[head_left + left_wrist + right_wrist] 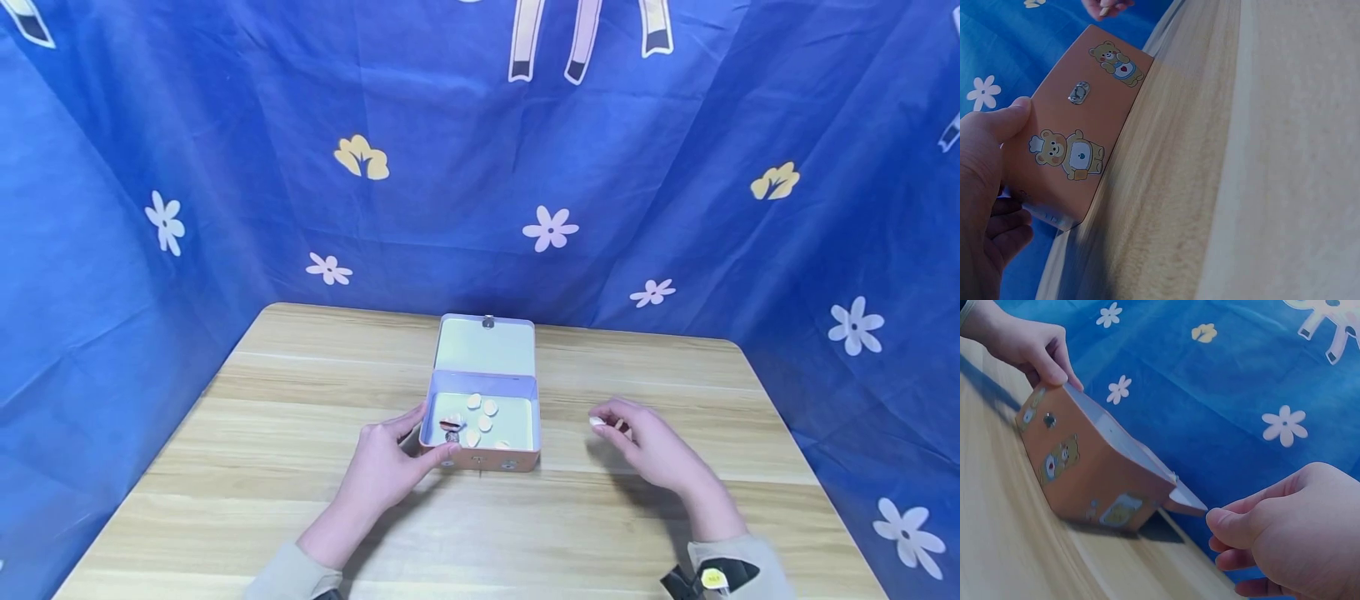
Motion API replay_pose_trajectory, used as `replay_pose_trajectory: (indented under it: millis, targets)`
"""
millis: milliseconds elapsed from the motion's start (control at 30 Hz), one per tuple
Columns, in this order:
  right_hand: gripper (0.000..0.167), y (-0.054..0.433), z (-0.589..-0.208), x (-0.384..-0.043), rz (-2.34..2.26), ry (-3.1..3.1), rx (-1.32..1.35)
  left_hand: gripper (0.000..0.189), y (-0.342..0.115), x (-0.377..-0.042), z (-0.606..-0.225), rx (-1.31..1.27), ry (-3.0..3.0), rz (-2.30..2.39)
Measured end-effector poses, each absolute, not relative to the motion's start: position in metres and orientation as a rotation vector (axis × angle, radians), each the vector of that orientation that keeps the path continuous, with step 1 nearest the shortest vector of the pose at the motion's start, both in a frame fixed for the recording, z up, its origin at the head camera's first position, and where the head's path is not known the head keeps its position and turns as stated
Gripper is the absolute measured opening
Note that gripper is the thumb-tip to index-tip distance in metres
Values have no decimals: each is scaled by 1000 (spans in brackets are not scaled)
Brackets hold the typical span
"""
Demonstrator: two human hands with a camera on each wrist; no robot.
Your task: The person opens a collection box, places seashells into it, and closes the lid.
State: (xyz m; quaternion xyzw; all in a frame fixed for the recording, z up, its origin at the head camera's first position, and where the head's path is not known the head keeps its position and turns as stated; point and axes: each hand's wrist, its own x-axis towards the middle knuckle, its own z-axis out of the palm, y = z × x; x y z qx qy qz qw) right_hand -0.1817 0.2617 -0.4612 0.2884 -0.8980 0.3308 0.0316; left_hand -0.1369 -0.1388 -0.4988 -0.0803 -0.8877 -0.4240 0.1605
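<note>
An orange metal box (pixel 1094 109) with bear pictures and a small clasp stands on the table, its lid (pixel 486 346) tilted back. My left hand (pixel 382 462) grips the box's left front corner, thumb over the front rim and fingers along the side. Inside lie several small white shells (pixel 485 423), a larger reddish-brown and white shell (pixel 452 422) and a small dark patterned piece (pixel 452 437). Right of the box, above the table, my right hand (pixel 648 446) pinches a small white shell (pixel 596 421) between thumb and fingers. In the right wrist view, the fingers hide that shell.
The wooden table (pixel 300 358) bears the box near its middle. A blue cloth (pixel 450 208) with flowers and animal legs printed on it hangs behind the table and along both sides.
</note>
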Motion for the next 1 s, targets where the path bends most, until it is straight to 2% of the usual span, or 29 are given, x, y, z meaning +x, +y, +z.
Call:
replay_pose_trajectory:
  millis: [467, 700, 1000]
  targets:
    - [13, 217, -442, -197, 1035, -2769, 999, 89, -139, -136, -498, -233, -2537, -1228]
    - [20, 195, -437, -208, 1059, -2755, 1099, 87, -139, -138, -499, -230, -2528, -1225]
    - [16, 168, -440, -221, 1119, -2729, 1183, 87, -139, -136, -497, -245, -2513, -1243]
